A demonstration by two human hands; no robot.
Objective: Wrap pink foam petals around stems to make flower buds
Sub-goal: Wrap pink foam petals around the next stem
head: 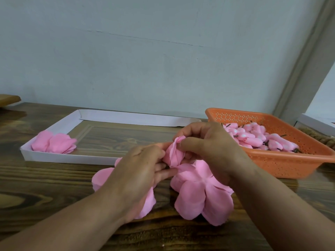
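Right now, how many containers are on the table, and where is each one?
2. The white cardboard tray lies at the left with loose pink petals in its near-left corner. The orange plastic basket stands at the right, holding finished buds.

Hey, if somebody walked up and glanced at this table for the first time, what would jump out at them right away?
Probably the two hands at the centre: the left hand and right hand share a grip on a half-wrapped pink bud above the wooden table. Next, the orange basket at right, heaped with finished buds. Loose pink petals lie below the hands, and more petals sit in the white tray at left.
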